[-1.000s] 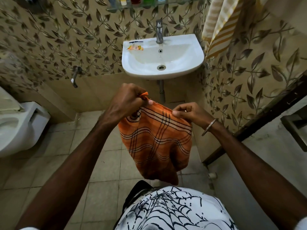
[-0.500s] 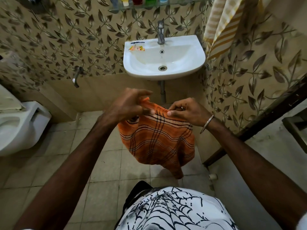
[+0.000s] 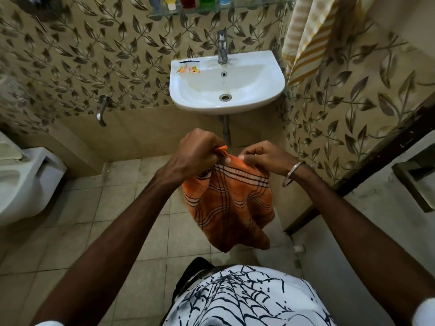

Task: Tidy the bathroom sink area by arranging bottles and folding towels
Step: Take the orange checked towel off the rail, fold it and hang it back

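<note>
Here, mid-fold: orange checked towel (image 3: 229,205) held up in the air in front of the person's body, below and in front of the sink (image 3: 277,78), clear of the floor (image 3: 131,208). Nothing flat within reach to fold on, so the fold looks to be done hanging.

Left hand (image 3: 196,151) closed into a fist around a bunched corner; a small tip of orange cloth pokes out beside the thumb. Right hand (image 3: 261,156) pinches the top hem with fingertips, a bangle (image 3: 293,174) on that wrist. The two hands sit close together, nearly touching, which suggests corners being brought together to halve the width. Cloth below hangs doubled and loose, lower edge uneven with one point drooping lowest.

Bottles (image 3: 195,1) stand in a row on the glass shelf (image 3: 211,9) above the tap (image 3: 222,47); only their lower parts show. A small orange sachet (image 3: 188,70) and a thin dark item lie on the sink rim, left of the tap. A striped yellow towel (image 3: 308,34) hangs on the right wall, unfolded.

Judgement: the bottles look arranged, the towel work is partway. Risk: the drooping corner skews the fold unless squared.
</note>
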A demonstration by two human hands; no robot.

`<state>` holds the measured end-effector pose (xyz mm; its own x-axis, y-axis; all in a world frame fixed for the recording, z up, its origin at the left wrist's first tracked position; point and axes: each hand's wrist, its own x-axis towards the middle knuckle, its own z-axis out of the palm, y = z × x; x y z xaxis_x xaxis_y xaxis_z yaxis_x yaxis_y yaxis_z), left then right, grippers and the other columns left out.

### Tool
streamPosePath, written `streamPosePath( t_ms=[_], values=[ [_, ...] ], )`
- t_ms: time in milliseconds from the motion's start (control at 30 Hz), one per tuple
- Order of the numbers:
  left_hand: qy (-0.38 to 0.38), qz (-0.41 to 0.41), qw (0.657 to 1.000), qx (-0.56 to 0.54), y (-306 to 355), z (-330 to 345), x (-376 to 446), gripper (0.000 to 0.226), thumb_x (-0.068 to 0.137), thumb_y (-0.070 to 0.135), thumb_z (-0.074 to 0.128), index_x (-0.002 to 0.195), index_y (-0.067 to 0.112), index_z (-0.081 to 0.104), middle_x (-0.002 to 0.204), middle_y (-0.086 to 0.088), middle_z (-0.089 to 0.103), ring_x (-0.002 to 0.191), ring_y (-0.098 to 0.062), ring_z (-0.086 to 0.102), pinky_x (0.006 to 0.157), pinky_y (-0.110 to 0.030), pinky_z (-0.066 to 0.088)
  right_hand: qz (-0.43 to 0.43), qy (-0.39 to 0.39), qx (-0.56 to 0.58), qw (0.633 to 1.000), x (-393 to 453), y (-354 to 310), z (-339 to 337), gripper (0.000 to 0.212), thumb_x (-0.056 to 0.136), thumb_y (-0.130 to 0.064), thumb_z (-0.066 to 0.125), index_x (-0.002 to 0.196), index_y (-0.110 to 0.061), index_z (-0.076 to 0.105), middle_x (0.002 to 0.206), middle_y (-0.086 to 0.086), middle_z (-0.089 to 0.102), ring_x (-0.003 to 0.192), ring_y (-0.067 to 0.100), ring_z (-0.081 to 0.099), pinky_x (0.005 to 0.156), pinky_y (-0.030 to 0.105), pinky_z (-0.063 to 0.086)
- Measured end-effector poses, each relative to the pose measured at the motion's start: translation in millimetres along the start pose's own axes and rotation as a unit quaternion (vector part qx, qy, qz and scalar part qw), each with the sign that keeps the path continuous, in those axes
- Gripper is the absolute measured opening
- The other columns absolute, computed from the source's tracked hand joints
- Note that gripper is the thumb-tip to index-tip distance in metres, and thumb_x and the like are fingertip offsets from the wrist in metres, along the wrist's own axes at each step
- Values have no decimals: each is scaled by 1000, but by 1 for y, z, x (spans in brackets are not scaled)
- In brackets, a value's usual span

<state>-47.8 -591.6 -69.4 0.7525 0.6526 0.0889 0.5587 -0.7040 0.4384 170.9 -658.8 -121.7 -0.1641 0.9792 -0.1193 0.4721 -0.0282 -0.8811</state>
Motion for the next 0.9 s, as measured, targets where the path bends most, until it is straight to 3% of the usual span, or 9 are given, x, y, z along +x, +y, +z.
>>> streamPosePath(
  t_ms=[133,333,400,600,667,733,800,867,900],
  values=[
    [19,-4,1000,3,-7,-10,-5,22,78,35,79,73,14,74,67,0,69,63,-17,65,59,-42,57,43,-42,-33,998,-5,12,-7,14,94,-14,65,101,-13,77,92,-5,74,75,-3,67,68,17,50],
    [47,-26,998,22,-17,-23,-10,20,78,33,81,74,14,76,67,0,71,62,-15,67,57,-39,57,10,0,6,1000,-13,8,-7,27,94,-34,65,100,-11,77,89,-4,75,77,4,70,67,15,52],
    [46,-39,998,35,-19,-26,-12,20,78,33,81,79,13,77,70,-1,72,64,-15,68,58,-37,57,-10,4,-8,1000,-13,5,-6,21,89,-31,71,99,-14,78,93,-5,76,85,6,71,72,19,56],
    [24,-64,997,44,-23,-30,-15,18,78,30,82,86,15,78,73,3,70,66,-12,66,58,-32,54,-68,51,-40,996,-7,-5,-1,15,86,-26,76,94,-13,78,89,-4,76,83,8,71,73,24,57],
    [-1,-81,996,45,-24,-31,-15,33,74,34,84,102,16,77,89,-3,76,82,-18,71,71,-37,60,-75,54,-59,994,-4,-7,2,16,85,-28,77,93,-14,79,89,-4,76,84,10,71,76,32,59],
    [-43,-84,995,8,-15,-27,-16,68,67,40,86,127,17,65,122,-6,71,110,-21,68,93,-38,56,-78,52,-66,993,-3,-10,5,16,84,-29,78,93,-16,79,88,-5,76,84,10,71,77,36,59],
    [-79,-63,994,-40,-2,-17,-14,88,59,50,84,137,19,57,135,-4,63,120,-18,62,99,-35,51,-87,51,-76,992,-2,-13,10,14,84,-29,78,92,-17,79,86,-6,76,81,9,70,76,38,57],
    [-93,-30,994,-55,6,-5,-11,80,60,56,80,129,20,64,122,-1,71,109,-13,68,89,-31,56,-100,50,-91,990,-1,-17,14,11,85,-26,78,92,-17,79,84,-6,76,79,11,70,73,40,56],
    [-91,-17,994,-53,6,0,-9,64,64,54,81,118,20,70,107,1,75,96,-12,71,77,-28,58,-105,50,-93,989,-1,-19,15,10,85,-24,77,92,-17,79,84,-6,75,79,12,70,72,40,56]
  ],
)
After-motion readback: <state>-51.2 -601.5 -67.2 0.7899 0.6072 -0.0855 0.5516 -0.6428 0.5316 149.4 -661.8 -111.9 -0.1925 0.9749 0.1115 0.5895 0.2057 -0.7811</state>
